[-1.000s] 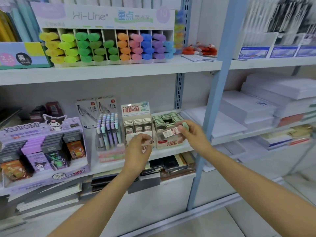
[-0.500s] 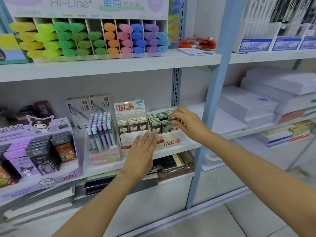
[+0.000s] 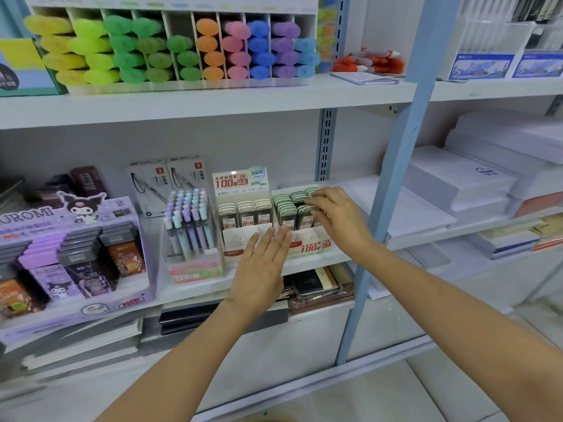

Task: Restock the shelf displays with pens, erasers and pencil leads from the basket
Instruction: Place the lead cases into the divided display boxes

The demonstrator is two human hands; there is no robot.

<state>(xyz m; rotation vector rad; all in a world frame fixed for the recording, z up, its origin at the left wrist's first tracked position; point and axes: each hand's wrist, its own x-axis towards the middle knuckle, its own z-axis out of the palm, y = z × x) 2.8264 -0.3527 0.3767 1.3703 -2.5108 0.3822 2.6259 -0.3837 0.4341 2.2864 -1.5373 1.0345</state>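
Two white pencil-lead display boxes stand side by side on the middle shelf. The right box point(image 3: 310, 245) holds rows of green-capped lead cases point(image 3: 285, 205). My right hand point(image 3: 339, 219) reaches over its right column, with fingers and thumb curled onto a case there. Most of that case is hidden under my fingers. My left hand point(image 3: 262, 266) is flat with straight fingers, and its fingertips touch the front of the boxes near where they meet. The left box point(image 3: 240, 237) holds grey-capped cases. A pastel pen display point(image 3: 190, 220) stands to its left. The basket is out of view.
A purple Kuromi display point(image 3: 70, 254) fills the shelf's left end. Highlighters point(image 3: 170, 47) line the shelf above. A blue upright post point(image 3: 393, 193) stands just right of my right hand. Beyond the post are stacks of white paper point(image 3: 457, 184). Notebooks lie on the shelf below.
My right hand carried a lead case from in front of the right box down into its right column. My left hand uncurled and now lies flat against the box fronts.
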